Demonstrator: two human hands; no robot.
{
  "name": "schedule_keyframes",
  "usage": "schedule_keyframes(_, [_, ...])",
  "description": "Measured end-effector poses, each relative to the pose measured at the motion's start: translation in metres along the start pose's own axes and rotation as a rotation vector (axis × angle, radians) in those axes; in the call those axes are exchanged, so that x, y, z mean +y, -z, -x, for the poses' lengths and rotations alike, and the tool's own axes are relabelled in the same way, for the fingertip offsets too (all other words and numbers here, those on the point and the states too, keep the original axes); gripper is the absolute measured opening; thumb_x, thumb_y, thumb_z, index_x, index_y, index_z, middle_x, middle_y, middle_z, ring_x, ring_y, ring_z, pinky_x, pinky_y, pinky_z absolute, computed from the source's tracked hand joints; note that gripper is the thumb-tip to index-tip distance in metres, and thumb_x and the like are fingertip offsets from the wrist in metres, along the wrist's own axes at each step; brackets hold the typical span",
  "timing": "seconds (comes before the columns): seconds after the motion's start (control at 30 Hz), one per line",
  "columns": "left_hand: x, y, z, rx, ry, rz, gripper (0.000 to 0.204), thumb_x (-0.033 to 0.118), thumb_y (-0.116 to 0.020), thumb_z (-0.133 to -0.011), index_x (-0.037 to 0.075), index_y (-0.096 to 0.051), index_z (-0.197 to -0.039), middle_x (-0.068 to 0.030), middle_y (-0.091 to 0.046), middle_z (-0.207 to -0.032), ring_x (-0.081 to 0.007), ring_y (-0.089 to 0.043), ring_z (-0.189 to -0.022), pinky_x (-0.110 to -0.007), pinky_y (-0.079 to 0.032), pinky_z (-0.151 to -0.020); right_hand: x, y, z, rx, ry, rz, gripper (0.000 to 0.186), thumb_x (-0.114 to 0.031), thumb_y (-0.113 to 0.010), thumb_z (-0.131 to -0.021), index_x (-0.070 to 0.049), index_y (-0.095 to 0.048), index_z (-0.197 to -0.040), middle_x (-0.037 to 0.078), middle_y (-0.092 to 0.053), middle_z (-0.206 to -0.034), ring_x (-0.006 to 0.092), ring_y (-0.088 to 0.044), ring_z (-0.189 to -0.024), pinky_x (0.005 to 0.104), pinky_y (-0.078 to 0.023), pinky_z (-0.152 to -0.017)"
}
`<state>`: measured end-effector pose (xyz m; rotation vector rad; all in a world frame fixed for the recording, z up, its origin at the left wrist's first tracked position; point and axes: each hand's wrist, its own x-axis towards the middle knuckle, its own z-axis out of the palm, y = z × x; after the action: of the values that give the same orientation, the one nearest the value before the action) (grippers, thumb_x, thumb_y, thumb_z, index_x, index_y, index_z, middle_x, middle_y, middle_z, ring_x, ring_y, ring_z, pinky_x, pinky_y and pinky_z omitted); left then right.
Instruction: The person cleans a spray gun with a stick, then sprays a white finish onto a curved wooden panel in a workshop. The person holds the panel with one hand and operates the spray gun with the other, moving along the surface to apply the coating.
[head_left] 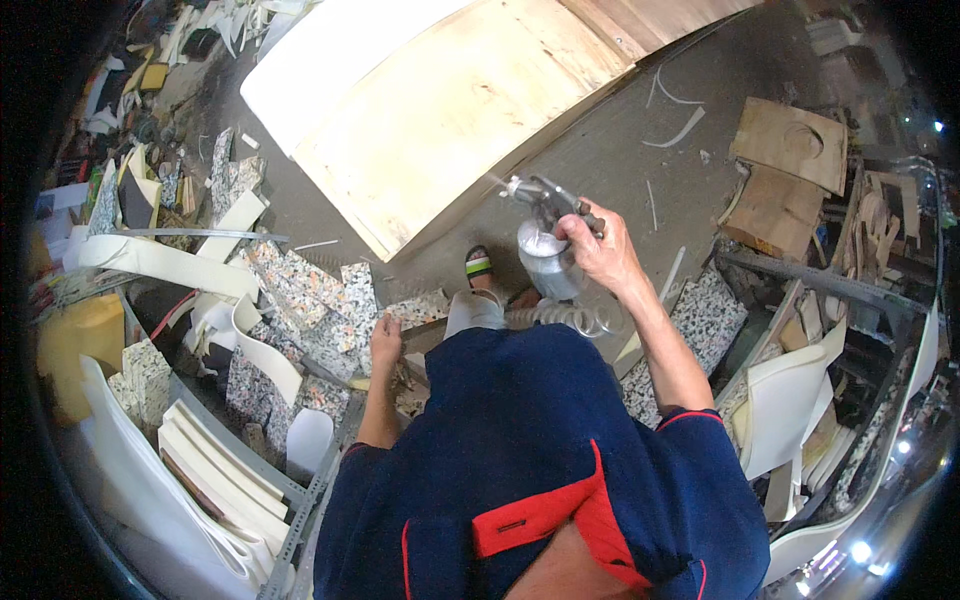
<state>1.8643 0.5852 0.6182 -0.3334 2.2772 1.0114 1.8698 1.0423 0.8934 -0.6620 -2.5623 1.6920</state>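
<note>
My right hand (602, 245) is wrapped round the handle of a metal spray gun (545, 200), out in front of my body. Below the gun hangs a silvery cup (550, 262). A faint pale mist shows at the nozzle, which points left toward a large wooden panel (450, 110), part of it covered in white. A coiled clear hose (565, 318) runs beneath the cup. My left hand (385, 342) hangs low at my left side with its fingers curled, beside a speckled foam piece (420, 308). What lies inside those fingers, if anything, is hidden.
Speckled foam offcuts (295, 285) and white foam strips (165, 262) are heaped at left. A metal rack (320, 500) holds foam sheets (220, 480) close by. At right lie plywood pieces (790, 150) and another rack (830, 285) of scraps. My sandalled foot (479, 265) stands near the panel's edge.
</note>
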Motion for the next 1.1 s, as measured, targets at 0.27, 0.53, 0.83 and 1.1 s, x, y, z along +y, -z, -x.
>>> schedule_keyframes(0.27, [-0.018, -0.047, 0.055, 0.159, 0.257, 0.067, 0.052, 0.034, -0.059, -0.098, -0.005, -0.057, -0.131, -0.0203, -0.065, -0.126, -0.0283, -0.061, -0.118, -0.036, -0.046, -0.098, 0.038, 0.102, -0.066, 0.111, -0.038, 0.016, 0.049, -0.051, -0.059, -0.096, -0.003, -0.065, -0.088, 0.003, -0.064, -0.07, 0.012, -0.058, -0.068, 0.032, -0.046, -0.061])
schedule_keyframes(0.53, [-0.002, -0.161, 0.122, 0.122, 0.525, 0.249, 0.044, 0.033, -0.062, -0.098, -0.001, -0.06, -0.127, -0.0087, -0.068, -0.098, -0.0176, -0.061, -0.08, -0.033, -0.048, -0.073, 0.068, 0.222, -0.134, 0.216, -0.02, 0.073, 0.053, -0.055, -0.059, -0.095, -0.003, -0.066, -0.087, 0.002, -0.064, -0.068, 0.0119, -0.06, -0.066, 0.0312, -0.046, -0.06])
schedule_keyframes(0.83, [0.098, -0.211, 0.157, 0.197, 0.537, 0.394, 0.037, 0.031, -0.064, -0.097, 0.003, -0.062, -0.121, 0.0001, -0.059, -0.076, -0.0098, -0.049, -0.058, -0.027, -0.038, -0.049, 0.1, 0.293, -0.192, 0.392, -0.037, 0.301, 0.067, -0.056, -0.061, -0.092, 0.009, -0.067, -0.108, 0.016, -0.071, -0.077, 0.0293, -0.07, -0.084, 0.0386, -0.052, -0.081])
schedule_keyframes(1.1, [0.03, -0.216, 0.127, 0.181, 0.501, 0.319, 0.052, 0.043, -0.059, -0.098, 0.01, -0.053, -0.138, -0.0031, -0.064, -0.11, -0.0154, -0.063, -0.079, -0.03, -0.042, -0.055, 0.05, 0.246, -0.17, 0.185, -0.016, 0.219, 0.056, -0.047, -0.063, -0.092, 0.004, -0.068, -0.112, 0.014, -0.072, -0.081, 0.0213, -0.069, -0.083, 0.0345, -0.052, -0.078])
